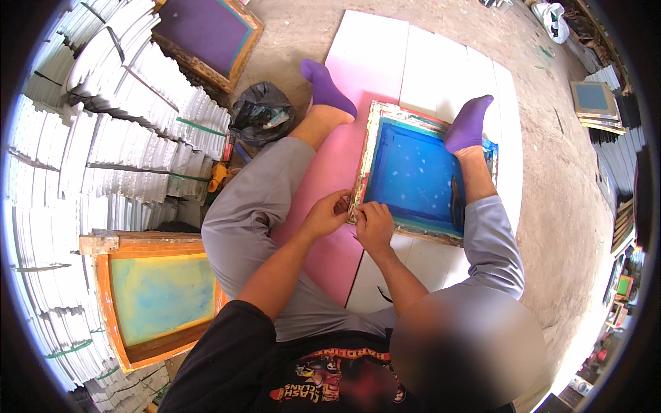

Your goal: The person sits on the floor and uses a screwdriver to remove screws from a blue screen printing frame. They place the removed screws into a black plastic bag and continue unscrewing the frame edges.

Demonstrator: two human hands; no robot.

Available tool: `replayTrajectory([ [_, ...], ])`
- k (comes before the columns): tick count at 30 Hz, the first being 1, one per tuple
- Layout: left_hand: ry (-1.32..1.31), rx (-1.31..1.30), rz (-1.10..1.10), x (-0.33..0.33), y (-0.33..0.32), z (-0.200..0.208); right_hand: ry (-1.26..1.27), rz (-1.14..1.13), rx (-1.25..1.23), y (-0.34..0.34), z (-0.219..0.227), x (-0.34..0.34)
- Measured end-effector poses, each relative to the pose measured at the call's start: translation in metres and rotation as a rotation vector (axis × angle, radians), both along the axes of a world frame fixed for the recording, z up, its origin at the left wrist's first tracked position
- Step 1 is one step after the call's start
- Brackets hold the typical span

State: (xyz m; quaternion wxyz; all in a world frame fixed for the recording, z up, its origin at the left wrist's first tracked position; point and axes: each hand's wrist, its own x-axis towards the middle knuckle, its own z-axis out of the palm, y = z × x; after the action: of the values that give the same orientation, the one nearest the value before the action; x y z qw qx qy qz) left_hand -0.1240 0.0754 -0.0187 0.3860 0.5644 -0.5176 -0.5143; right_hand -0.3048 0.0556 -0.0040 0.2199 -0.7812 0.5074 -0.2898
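Observation:
A silk-screen frame with blue mesh and worn, paint-stained wooden sides lies tilted on the boards between my legs. At its near left corner, my left hand is closed, thumb and fingers curled together against the outer edge. My right hand sits beside it on that corner, fingers bent and pressed together at the rim. Whatever is between the fingertips is too small to make out. A dark, pliers-like tool lies on the frame's right side, next to my right ankle. My right foot, in a purple sock, rests over its far right corner.
Pink and white boards lie beneath me. At the left are tall stacks of white sheets and a yellow-green screen frame. A black plastic bag and a purple screen frame lie farther off. More frames are stacked at right.

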Motion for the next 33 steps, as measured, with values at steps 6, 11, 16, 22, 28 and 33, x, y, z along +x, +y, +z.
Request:
replayTrajectory([
  [6,-0.069,0.016,-0.002,-0.003,0.0,0.017,0.083,0.031,0.166,-0.013,0.001,-0.001],
  [11,0.002,0.021,-0.019,0.002,0.001,0.012,-0.112,-0.106,0.319,-0.032,-0.004,-0.002],
  [16,0.039,-0.008,0.081,-0.007,0.002,0.008,-0.168,-0.103,0.387,-0.088,0.044,-0.007],
  [22,-0.096,0.066,0.162,-0.013,-0.01,-0.015,-0.153,0.035,0.371,-0.096,0.049,-0.013],
  [28,-0.167,0.07,0.176,-0.018,-0.014,0.005,-0.198,-0.038,0.315,-0.115,0.048,-0.022],
  [33,-0.179,0.066,0.183,-0.016,-0.013,-0.004,-0.188,0.009,0.181,-0.15,0.081,-0.022],
])
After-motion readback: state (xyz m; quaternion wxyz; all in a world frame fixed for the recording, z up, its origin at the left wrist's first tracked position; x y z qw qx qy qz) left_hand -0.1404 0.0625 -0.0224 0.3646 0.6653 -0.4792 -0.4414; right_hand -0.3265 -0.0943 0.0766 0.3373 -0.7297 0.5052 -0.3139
